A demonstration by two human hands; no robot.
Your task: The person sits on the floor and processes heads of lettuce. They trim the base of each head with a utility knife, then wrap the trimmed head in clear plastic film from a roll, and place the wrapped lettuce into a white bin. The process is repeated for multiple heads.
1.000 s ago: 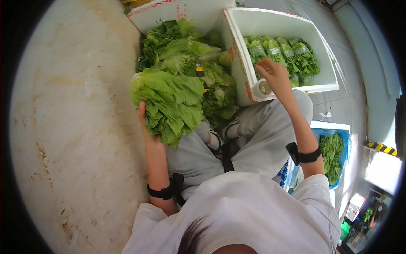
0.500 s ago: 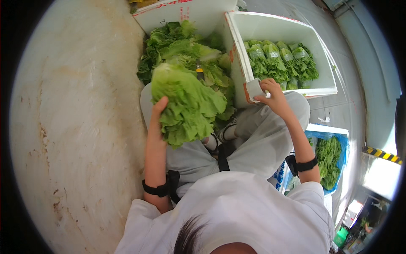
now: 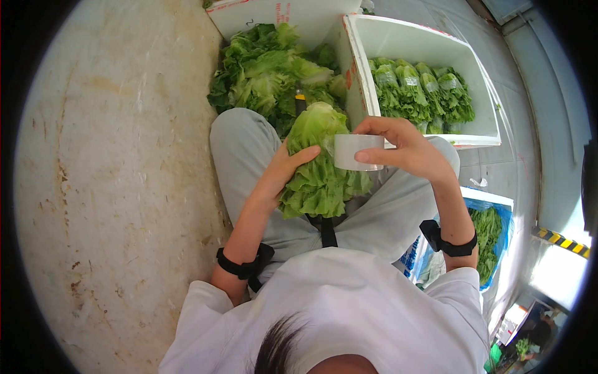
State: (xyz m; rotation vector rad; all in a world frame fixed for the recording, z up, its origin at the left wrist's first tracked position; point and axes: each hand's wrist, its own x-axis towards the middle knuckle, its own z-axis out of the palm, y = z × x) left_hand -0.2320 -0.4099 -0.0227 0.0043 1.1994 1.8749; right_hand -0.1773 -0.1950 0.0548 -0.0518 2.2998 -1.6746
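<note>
A leafy green lettuce [image 3: 317,181] is gripped in my left hand [image 3: 293,163], its paler base pointing away from me above my lap. My right hand [image 3: 408,149] is closed on a roll of clear tape [image 3: 349,153], thumb on its near side and fingers over the far rim. The roll's left side is right up against the lettuce; whether a strip sticks to the leaves I cannot tell. Just beyond the lettuce, a knife or cutter [image 3: 300,101] with a yellow and black handle rests among a pile of loose lettuce leaves [image 3: 268,75].
Far right stands a white foam box [image 3: 414,31] holding several taped lettuce bundles [image 3: 408,90]. Another white foam wall [image 3: 311,22] rises behind the leaf pile. To my right is a blue-lined box [image 3: 507,218] with greens. A stained pale surface [image 3: 124,187] stretches along my left.
My left hand has brought the lettuce rightward to the middle and turned it more upright. My right hand has lifted the tape roll from the foam box's corner and moved it left against the lettuce.
</note>
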